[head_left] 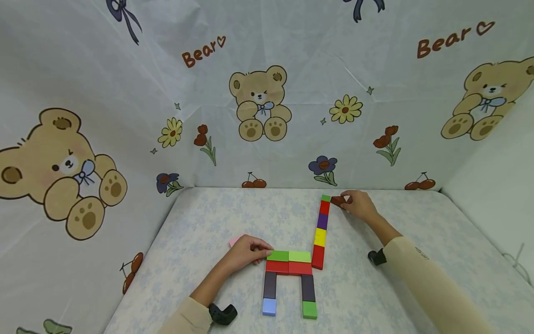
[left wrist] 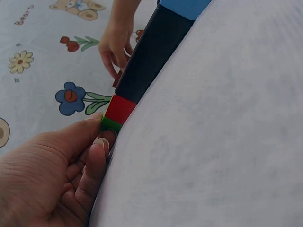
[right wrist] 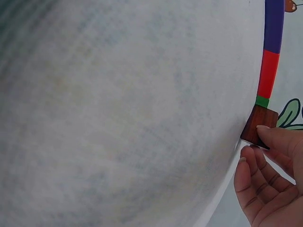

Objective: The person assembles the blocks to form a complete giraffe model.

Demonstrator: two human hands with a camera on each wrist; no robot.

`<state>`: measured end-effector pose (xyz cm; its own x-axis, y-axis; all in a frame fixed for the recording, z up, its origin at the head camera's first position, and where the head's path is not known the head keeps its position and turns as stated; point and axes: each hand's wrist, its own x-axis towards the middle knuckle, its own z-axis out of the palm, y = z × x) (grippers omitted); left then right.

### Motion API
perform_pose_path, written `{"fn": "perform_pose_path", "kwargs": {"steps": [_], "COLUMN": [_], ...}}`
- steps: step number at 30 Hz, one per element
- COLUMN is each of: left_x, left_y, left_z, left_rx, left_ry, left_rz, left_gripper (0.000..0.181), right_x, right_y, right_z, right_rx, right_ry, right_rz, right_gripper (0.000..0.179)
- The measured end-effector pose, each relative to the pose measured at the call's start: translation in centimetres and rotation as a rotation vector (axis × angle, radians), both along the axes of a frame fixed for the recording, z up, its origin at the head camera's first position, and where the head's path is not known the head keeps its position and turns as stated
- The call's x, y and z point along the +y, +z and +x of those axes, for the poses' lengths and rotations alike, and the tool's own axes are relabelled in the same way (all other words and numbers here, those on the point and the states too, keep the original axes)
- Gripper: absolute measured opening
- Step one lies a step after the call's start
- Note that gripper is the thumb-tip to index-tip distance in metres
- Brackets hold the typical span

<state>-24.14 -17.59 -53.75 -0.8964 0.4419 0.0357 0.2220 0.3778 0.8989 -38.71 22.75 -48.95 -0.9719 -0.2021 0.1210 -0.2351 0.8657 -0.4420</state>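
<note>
My right hand (head_left: pixel 360 205) pinches a dark brown wooden block (right wrist: pixel 259 124), which tapers towards one end. Its narrow end meets a small green block (head_left: pixel 326 198) at the far end of a straight column. Down that column run a red, a purple block (head_left: pixel 322 221), a yellow block (head_left: pixel 320 237) and another red block (head_left: pixel 318 257). With thumb and finger, my left hand (head_left: pixel 247 253) pinches the left end of a green block (head_left: pixel 277 256) in the top row. A pink block (head_left: pixel 236 240) pokes out behind this hand, mostly hidden.
Beside the held green block lies a light green one (head_left: pixel 299 257), with two red blocks (head_left: pixel 277 267) below. Two dark blocks (head_left: pixel 270 285) extend towards me, ending in a blue block (head_left: pixel 269 306) and a green one. The table (head_left: pixel 367 297) meets a bear-print cloth backdrop (head_left: pixel 292 162).
</note>
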Motion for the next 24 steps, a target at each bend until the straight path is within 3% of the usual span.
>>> {"fn": "perform_pose_path", "kwargs": {"steps": [8, 17, 24], "left_x": [0.02, 0.01, 0.03], "left_y": [0.41, 0.28, 0.31], "left_z": [0.08, 0.29, 0.29], "left_rx": [-0.012, -0.002, -0.007], "left_ry": [-0.013, -0.007, -0.008], "left_rz": [0.046, 0.035, 0.046], "left_gripper": [0.012, 0.012, 0.012], "right_x": [0.30, 0.14, 0.46], "right_y": [-0.33, -0.39, -0.38], "right_z": [-0.13, 0.00, -0.13], "right_rx": [0.025, -0.014, 0.002], "right_ry": [0.030, 0.020, 0.034], "right_rz": [-0.007, -0.041, -0.030], "right_gripper": [0.045, 0.042, 0.041]}}
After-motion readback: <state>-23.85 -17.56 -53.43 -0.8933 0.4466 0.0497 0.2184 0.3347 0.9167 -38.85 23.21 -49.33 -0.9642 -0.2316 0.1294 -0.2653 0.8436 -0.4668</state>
